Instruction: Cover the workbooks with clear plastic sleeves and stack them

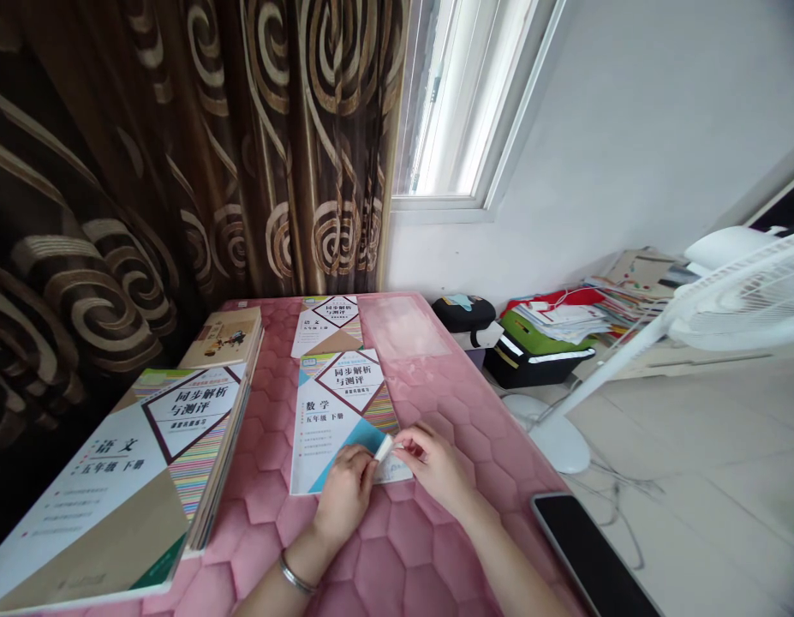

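My left hand, with a silver bangle at its wrist, is closed on one end of a small whitish strip. The fingertips of my right hand pinch together at the strip's other end. Whether it is folded paper or tape I cannot make out. Both hands are over the lower right part of a workbook with a white, blue and striped cover, lying flat. Just beyond it lies a similar workbook with a brown lower part, its near edge meeting the first one.
A stack of books stands at the left on the pink padded table cover. A black phone-like slab lies at the right edge. Beyond are a white fan, a black-and-green box, papers and a patterned curtain.
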Motion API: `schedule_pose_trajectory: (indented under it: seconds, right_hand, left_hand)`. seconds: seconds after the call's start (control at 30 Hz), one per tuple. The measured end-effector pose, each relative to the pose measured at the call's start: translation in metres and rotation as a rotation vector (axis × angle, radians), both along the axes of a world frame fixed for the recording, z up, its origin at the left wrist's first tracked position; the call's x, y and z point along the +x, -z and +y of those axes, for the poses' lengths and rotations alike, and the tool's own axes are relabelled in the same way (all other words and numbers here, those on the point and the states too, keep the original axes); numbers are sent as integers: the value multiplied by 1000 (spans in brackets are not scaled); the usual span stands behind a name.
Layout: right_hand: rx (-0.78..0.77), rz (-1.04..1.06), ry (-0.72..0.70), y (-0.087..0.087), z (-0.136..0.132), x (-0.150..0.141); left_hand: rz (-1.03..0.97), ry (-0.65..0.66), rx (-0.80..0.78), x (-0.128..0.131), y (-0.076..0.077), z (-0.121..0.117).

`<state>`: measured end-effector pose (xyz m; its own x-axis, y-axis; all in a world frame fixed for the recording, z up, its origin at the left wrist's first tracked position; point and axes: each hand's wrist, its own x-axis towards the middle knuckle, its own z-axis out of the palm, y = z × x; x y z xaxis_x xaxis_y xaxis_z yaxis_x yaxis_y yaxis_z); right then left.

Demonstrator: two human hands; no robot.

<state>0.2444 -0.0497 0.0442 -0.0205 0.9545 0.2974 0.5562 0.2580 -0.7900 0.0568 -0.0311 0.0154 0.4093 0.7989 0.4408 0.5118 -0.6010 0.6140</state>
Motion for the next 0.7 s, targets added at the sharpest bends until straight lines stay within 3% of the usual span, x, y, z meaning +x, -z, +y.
schedule_pose_trajectory:
  seconds: [0.3,0.7]
  right_hand:
    - [68,-85,-12,-1,1,0]
    - [32,-171,-49,0,-3,5]
  left_hand:
    - [18,15,-8,0,-2,-1]
    - [23,3,5,0,-3,-2]
